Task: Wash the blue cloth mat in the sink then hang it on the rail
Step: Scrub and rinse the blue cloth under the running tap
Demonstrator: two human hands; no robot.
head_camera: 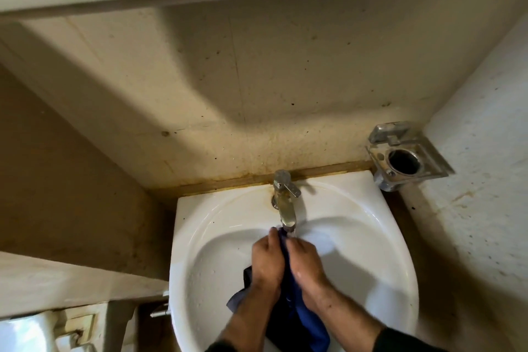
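Head view: the blue cloth mat (303,320) is bunched over the white sink (380,240), its top end under the tap spout (288,216). Both hands hold it, left hand (267,261) and right hand (307,264), fingers closed around the fabric. An empty wall holder (405,156) is mounted right of the tap.

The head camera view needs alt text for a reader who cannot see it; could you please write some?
Both hands, left hand and right hand, grip a blue cloth mat under the tap of a white sink. An empty holder hangs on the wall.
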